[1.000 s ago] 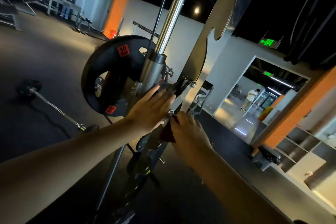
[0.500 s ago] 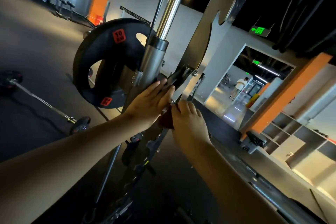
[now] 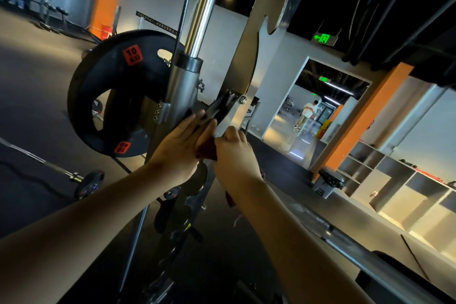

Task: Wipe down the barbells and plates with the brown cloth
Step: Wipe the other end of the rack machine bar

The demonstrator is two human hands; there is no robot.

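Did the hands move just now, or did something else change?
Barely. The right hand, gripping the cloth, edged up the rack a little. The left hand still rests flat beside it, and the plate hangs where it was. Mostly the camera swung.

Dim gym: dark floor (image 3: 37, 86), grey walls (image 3: 278, 61), orange pillars (image 3: 357, 128), green exit sign (image 3: 323, 38).

Plate (image 3: 118, 96) left of chrome post (image 3: 197, 20)
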